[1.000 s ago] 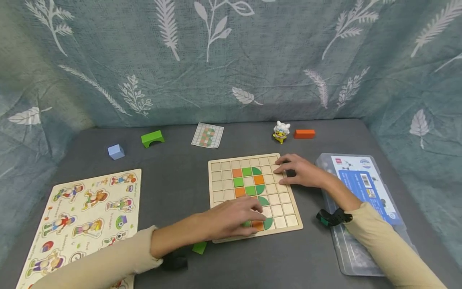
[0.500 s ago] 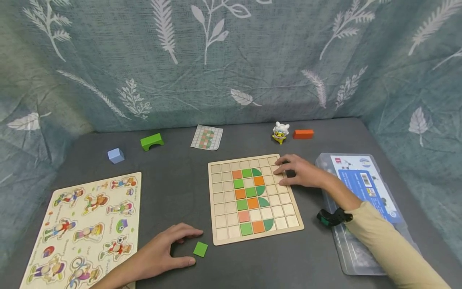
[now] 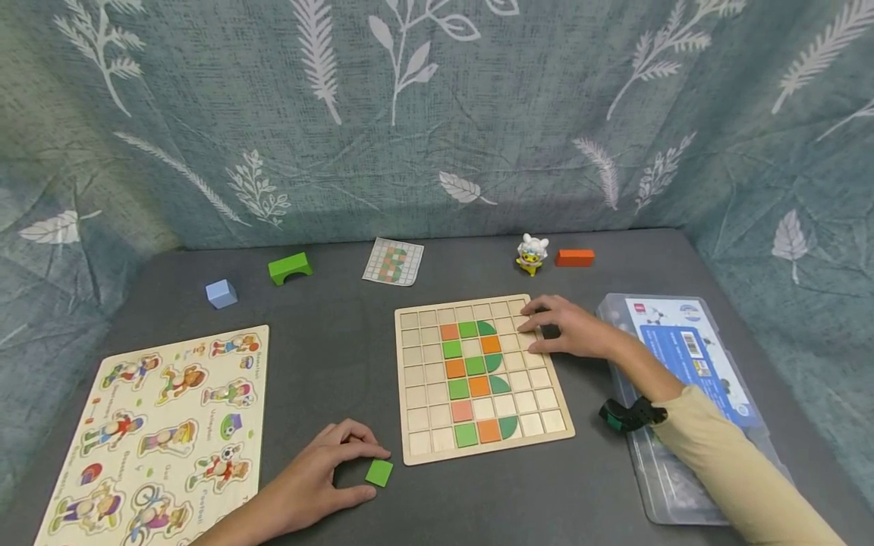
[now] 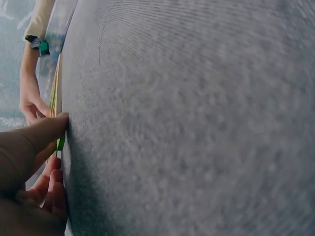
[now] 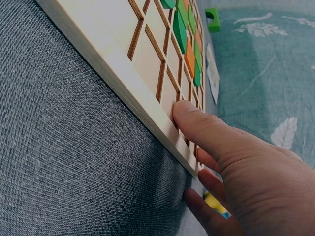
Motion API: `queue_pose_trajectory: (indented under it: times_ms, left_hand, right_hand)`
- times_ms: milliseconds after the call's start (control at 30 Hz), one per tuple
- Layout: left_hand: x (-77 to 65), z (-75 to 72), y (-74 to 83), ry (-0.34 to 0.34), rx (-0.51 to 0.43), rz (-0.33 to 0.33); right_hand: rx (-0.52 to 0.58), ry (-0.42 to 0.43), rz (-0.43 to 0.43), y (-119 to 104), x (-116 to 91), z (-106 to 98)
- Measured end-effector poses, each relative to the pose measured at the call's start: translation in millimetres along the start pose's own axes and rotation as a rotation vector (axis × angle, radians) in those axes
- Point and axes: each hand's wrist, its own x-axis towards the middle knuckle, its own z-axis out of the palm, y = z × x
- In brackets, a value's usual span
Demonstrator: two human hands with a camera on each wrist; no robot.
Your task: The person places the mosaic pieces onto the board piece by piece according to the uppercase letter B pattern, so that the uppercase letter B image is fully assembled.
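Observation:
A wooden grid board (image 3: 419,417) lies flat on the dark table. Orange, green and pink square tiles and dark green quarter-round tiles fill some of its cells. Left of its near corner, a loose green square tile (image 3: 378,473) lies on the table. My left hand (image 3: 321,474) is at this tile, index fingertip by its far edge and thumb tip by its near edge. The left wrist view shows a sliver of the green tile (image 4: 60,143) beyond the thumb. My right hand (image 3: 567,326) rests at the board's far right corner, its thumb (image 5: 187,110) touching a bare cell.
A wooden picture puzzle (image 3: 157,432) lies at left, a clear plastic case (image 3: 649,455) at right. Along the back are a blue block (image 3: 221,293), a green arch block (image 3: 290,268), a printed pattern card (image 3: 394,262), a small figurine (image 3: 531,254) and a red block (image 3: 575,258).
My left hand has gone from over the board's lower part to the loose green tile, and its thumb and index finger have drawn closer around it. My right hand has stayed put.

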Motion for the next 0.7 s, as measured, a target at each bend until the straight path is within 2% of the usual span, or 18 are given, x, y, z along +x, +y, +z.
queue_pose_trajectory:
  times_ms: [67,167,233,333,400,467,600,700]
  left_hand:
    - [0.6,0.4,0.3,0.009,-0.003,0.014]
    - [5.1,-3.8,1.7,-0.020,-0.042,0.028]
    - [13.4,-8.2,3.5,-0.040,-0.093,0.035]
    - [35.5,-12.8,10.3,-0.045,-0.133,0.043]
    - [54.7,-11.1,18.2,-0.033,-0.093,0.065]
    - [75.0,-5.5,28.2,-0.035,-0.011,0.109]
    - [110.5,13.6,47.5,-0.056,0.141,0.253]
    - [129.1,26.4,59.1,-0.093,0.209,0.322]
  right_hand:
    - [0.001,-0.001,0.000,0,0,0]
    - [-0.001,-0.001,0.000,1,0,0]
    - [-0.003,0.002,0.002,1,-1,-1]
    - [-0.004,0.002,0.006,1,-1,-1]
    - [-0.001,0.000,0.012,1,-2,-1]
    - [-0.001,-0.003,0.016,1,-2,-1]
    - [0.001,-0.001,0.009,0,-2,-1]
    - [0.006,0.001,-0.002,-1,-1,-2]
